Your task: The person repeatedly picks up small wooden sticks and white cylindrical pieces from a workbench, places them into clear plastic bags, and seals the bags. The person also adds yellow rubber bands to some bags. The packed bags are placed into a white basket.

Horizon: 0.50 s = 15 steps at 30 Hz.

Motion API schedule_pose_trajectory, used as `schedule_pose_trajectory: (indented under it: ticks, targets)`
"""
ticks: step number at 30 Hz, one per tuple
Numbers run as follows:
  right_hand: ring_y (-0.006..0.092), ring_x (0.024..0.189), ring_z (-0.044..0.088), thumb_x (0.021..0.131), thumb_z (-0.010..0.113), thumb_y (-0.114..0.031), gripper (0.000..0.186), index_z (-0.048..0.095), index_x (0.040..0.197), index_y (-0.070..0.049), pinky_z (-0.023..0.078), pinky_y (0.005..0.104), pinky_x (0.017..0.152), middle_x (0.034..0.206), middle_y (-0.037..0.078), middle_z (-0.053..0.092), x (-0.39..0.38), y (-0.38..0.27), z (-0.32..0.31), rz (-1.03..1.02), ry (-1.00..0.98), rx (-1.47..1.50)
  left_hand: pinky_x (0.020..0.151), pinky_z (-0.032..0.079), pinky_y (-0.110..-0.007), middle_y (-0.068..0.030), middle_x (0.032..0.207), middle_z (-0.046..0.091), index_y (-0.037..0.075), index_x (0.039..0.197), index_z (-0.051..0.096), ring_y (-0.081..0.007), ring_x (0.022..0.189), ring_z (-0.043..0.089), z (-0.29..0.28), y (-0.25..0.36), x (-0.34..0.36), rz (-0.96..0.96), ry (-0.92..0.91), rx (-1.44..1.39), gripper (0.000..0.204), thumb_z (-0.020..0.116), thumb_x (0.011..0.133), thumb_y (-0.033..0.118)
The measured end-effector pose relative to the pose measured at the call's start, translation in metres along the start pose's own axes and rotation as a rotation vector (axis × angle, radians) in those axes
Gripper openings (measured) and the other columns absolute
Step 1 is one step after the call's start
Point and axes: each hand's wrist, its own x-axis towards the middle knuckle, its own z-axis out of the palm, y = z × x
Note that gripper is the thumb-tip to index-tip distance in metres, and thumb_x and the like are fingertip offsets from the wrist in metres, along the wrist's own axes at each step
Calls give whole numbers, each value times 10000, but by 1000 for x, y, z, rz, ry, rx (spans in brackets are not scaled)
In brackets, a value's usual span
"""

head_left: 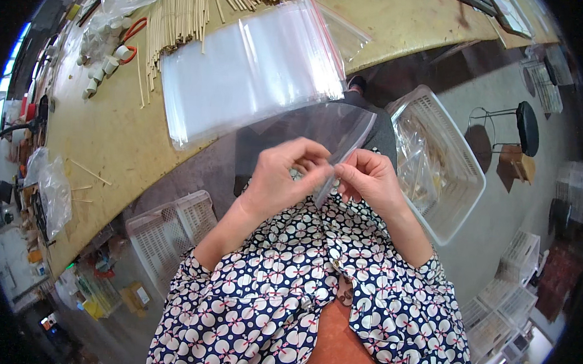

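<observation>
A clear plastic zip bag [321, 122] hangs between my two hands above my lap. My left hand [291, 172] pinches its near edge with thumb and curled fingers. Right beside it, my right hand [369, 177] grips the same edge between thumb and forefinger. The fingertips of both hands nearly meet at the bag's mouth. On the table just beyond lies a thick stack of flat clear zip bags [244, 71] with reddish edges. A big pile of thin wooden sticks [182, 11] is spread behind that stack.
To my right stands a white plastic basket [461, 161] holding filled clear bags [416, 162]. Another pale basket [173, 232] is below the table at left. Orange-handled scissors [131, 45], small white cylinders [94, 78] and crumpled plastic [54, 189] lie on the yellowish table [109, 146]. A black stool [526, 128] stands far right.
</observation>
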Motion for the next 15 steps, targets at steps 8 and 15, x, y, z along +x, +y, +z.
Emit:
schedule_pose_trajectory:
  ticks: [8, 15]
  targets:
    - [58, 563, 628, 1044, 647, -170, 272, 663, 816, -23, 466, 208, 473, 688, 10, 674, 7, 15, 21, -148, 205, -126, 559, 525, -305, -104, 744, 704, 16, 875, 713, -168, 623, 680, 22, -10, -3, 53, 64, 292, 70, 712, 907, 78]
    - [92, 494, 633, 1035, 629, -191, 309, 630, 760, -50, 429, 202, 439, 617, 1, 642, 1, 17, 13, 60, 120, 114, 545, 466, -241, -52, 739, 659, 33, 1016, 697, -60, 593, 568, 11, -29, 17, 48, 238, 337, 95, 643, 948, -5]
